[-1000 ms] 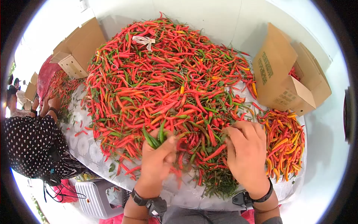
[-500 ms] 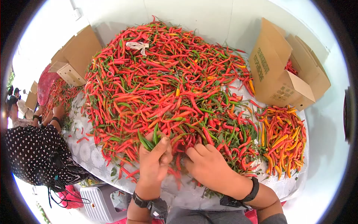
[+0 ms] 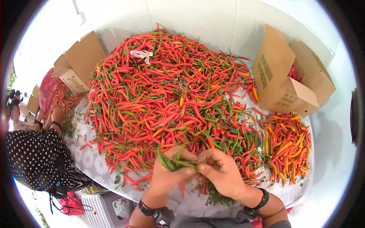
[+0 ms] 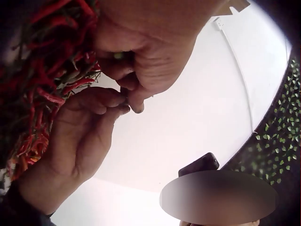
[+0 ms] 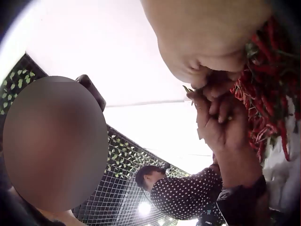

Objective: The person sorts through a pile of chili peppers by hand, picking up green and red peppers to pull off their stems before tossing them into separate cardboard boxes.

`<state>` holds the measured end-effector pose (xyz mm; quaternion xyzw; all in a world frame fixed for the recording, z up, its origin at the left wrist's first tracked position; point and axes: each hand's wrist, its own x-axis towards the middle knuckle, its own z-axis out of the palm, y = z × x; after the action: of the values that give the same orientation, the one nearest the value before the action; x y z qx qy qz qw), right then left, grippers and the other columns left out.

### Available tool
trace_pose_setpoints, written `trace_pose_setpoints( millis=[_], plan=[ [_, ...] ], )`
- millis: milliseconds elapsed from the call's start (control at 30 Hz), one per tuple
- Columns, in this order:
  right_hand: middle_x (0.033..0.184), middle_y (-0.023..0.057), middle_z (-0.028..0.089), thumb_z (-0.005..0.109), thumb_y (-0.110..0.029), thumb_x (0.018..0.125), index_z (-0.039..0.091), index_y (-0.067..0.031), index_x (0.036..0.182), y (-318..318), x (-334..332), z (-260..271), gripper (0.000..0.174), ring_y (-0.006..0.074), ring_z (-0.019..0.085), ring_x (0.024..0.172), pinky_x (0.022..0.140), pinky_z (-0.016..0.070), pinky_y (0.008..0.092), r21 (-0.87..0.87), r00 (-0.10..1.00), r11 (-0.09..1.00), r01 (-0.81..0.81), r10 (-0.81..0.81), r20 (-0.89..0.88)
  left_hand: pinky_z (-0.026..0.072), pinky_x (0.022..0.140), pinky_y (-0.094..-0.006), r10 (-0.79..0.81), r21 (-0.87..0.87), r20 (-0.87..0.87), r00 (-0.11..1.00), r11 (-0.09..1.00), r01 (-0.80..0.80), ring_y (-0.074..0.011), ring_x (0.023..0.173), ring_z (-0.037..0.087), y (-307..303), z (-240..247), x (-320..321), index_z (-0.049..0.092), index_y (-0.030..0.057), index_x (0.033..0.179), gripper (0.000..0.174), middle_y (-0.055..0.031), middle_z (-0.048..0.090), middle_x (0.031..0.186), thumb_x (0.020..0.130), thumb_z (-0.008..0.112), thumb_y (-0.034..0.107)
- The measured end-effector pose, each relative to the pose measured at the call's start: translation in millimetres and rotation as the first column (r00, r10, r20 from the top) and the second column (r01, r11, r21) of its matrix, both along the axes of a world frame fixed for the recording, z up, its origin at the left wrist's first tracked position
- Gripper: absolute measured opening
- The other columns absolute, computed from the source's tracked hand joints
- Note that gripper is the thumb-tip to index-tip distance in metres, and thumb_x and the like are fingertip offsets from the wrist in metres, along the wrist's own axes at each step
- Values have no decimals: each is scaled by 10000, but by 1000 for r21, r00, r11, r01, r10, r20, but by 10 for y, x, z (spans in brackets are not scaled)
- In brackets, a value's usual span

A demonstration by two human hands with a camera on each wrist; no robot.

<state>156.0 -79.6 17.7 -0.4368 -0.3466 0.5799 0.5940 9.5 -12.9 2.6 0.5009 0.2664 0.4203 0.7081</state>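
Several green chillies (image 3: 166,161) stick out of my left hand (image 3: 167,175), whose fingers are curled round them. My right hand (image 3: 222,174) meets it fingertip to fingertip, pinching the end of a green chilli (image 3: 185,163) that lies across between the two. Behind both hands rises a large heap of red chillies (image 3: 152,87) with green stems and leaves. In the left wrist view the right hand (image 4: 82,136) touches the left hand (image 4: 150,47) at the fingertips. A small green tip (image 5: 187,88) pokes out between the hands in the right wrist view.
A pile of orange and red chillies (image 3: 289,146) lies at the right, below an open cardboard box (image 3: 273,76). Another box (image 3: 81,57) stands at the back left. A person in a dotted top (image 3: 34,159) works at the left, near a grey plastic stool (image 3: 95,211).
My right hand first moved left and down to the heap, then came up to the left hand. The left hand, still holding green chillies, has moved a little to the right.
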Motion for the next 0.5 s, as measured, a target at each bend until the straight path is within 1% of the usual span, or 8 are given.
trace_pose_setpoints(
  millis=[133,200,233,300,333,400,433,500],
  plan=[
    [793,30,603,564,-64,903,585,12,922,21,58,17,81,105,581,707,606,491,272,-82,985,984,-158,162,55,428,657,-259,114,202,-68,991,974,-98,-102,730,538,37,-86,-50,646,25,768,163,-20,577,775,642,745,-4],
    [797,41,617,610,-98,879,588,-7,912,27,90,28,99,111,591,717,607,475,250,-132,939,975,-181,211,271,425,631,-264,178,287,-132,975,948,-134,-104,705,526,23,-60,-62,638,31,746,162,-16,565,745,631,748,2],
    [799,47,624,633,-115,867,590,-17,907,29,99,32,115,114,596,723,608,466,238,-160,897,969,-188,236,373,421,613,-264,296,450,-169,940,872,-194,-110,694,523,5,-29,-39,629,35,747,166,-14,560,732,632,745,4],
    [767,57,620,674,-117,806,606,-31,879,22,58,-69,132,166,596,681,590,469,264,91,710,991,-97,5,705,412,578,-263,529,735,-174,830,631,-248,-120,670,518,-37,26,28,613,41,748,174,-10,551,705,634,740,8],
    [751,62,618,694,-118,776,614,-38,865,20,44,-103,144,192,597,661,581,470,277,222,569,971,-87,-135,811,410,556,-261,526,650,-128,841,684,-330,-123,663,519,-46,10,38,602,41,767,180,-12,549,702,647,734,12],
    [758,79,604,717,-129,713,623,-53,847,19,68,-63,181,242,587,681,597,477,320,267,387,939,-216,-168,907,405,513,-255,534,442,-34,845,766,-467,-128,650,522,-77,-40,34,580,41,805,194,-17,545,694,674,721,20],
    [761,87,596,728,-135,682,627,-60,839,22,90,-35,201,267,583,692,604,481,342,275,289,918,-285,-191,938,397,467,-230,405,119,-10,914,908,-401,-139,652,526,-69,-34,-47,547,43,874,166,-47,550,773,755,661,67],
    [789,82,581,730,-147,667,627,-68,821,76,170,35,202,271,573,725,628,477,369,303,221,926,-227,-254,942,393,442,-220,321,-207,200,926,937,-280,-144,676,528,52,-12,-85,543,49,908,139,-64,546,833,799,615,95]
  ],
)
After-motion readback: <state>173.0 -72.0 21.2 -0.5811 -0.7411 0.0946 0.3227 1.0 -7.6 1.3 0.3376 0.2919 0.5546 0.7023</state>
